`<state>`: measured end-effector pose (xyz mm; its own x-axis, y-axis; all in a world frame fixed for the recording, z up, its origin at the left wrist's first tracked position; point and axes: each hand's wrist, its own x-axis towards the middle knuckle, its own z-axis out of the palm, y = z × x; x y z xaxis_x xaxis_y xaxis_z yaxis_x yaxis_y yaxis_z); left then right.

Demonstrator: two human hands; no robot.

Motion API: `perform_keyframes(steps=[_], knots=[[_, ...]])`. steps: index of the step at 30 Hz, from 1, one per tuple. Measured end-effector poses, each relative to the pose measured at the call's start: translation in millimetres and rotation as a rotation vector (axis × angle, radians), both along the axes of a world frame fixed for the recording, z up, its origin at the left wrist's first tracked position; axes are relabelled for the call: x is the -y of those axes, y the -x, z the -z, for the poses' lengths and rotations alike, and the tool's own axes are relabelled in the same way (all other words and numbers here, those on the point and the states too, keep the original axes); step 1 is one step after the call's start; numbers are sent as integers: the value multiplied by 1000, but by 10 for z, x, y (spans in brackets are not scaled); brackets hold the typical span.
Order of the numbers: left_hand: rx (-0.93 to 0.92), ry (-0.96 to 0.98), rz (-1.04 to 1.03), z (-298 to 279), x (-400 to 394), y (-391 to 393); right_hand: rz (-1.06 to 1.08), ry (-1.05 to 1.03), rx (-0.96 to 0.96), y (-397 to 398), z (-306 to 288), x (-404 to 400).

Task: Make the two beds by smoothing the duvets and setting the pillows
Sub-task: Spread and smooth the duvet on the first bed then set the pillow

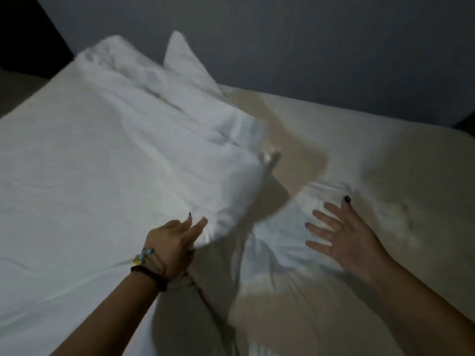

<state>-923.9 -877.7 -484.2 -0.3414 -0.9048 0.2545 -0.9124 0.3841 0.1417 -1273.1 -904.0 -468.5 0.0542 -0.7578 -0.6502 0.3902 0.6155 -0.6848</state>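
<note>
while the left hand [174, 240] pinches the near corner of a white pillow [180, 140] whose long body lies tilted across the white duvet [64, 176], seemingly to drag it toward its place, the right hand [344, 232] lies spread wide and flat, holding nothing, on crumpled white bedding [277, 227], apparently to press it smooth. a second pillow corner [180, 55] stands up behind the first near the grey wall [334, 47]. the cream sheet [359, 150] to the right offers open room, though the pillow's far edge overhangs it and the duvet's near edge is bunched between the arms.
</note>
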Motion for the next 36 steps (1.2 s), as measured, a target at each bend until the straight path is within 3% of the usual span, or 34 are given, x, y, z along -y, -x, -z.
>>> perform_keyframes(steps=[7,11,13,16,19,23,27,29,33,36], knots=[[198,-167,297,169,-357,487,-41,-205,-176,127,80,-147],[168,-176,329,90,-520,564,86,-386,-2,268,255,-558],[173,-142,336,36,-600,597,29,-426,-21,353,269,-735],[153,-120,356,-22,-726,691,-109,-382,-187,309,128,-771],[149,-134,333,-62,-825,752,-138,-258,-495,382,-69,-700],[115,-186,194,-4,-962,770,-131,-111,-629,586,-206,-1247],[126,-213,252,184,-1261,885,-241,-267,-737,742,153,-2096],[187,-247,93,272,-1408,839,-299,-334,-753,799,319,-2187],[3,-533,-808,382,-1504,605,-374,-307,-879,779,421,-1921],[104,-635,-895,359,-1370,505,-397,-310,-953,763,363,-1766]])
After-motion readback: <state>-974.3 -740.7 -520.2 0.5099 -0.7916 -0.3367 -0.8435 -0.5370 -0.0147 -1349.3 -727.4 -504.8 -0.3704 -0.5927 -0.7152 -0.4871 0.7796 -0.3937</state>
